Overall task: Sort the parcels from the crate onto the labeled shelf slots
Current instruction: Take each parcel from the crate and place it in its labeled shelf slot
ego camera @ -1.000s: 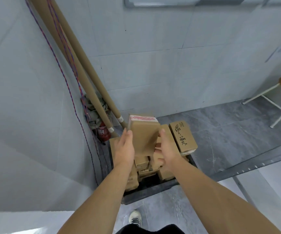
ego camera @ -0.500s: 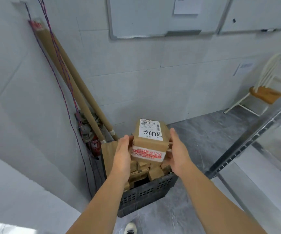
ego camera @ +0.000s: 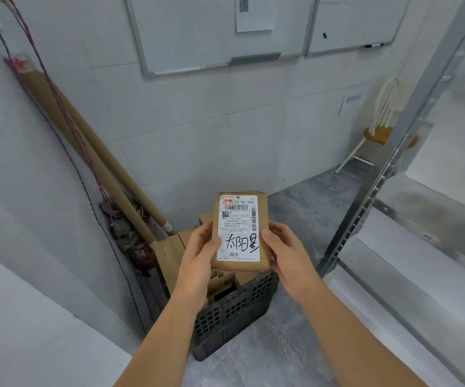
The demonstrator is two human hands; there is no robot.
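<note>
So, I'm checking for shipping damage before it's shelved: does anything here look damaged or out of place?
Nothing looks damaged. The parcel held between the left hand and right hand is intact, its label flat. Only the crate is untidy: a flat box juts tilted above its left rim.

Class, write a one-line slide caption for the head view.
Left hand and right hand hold a labelled parcel above the crate, beside metal shelving.
</note>
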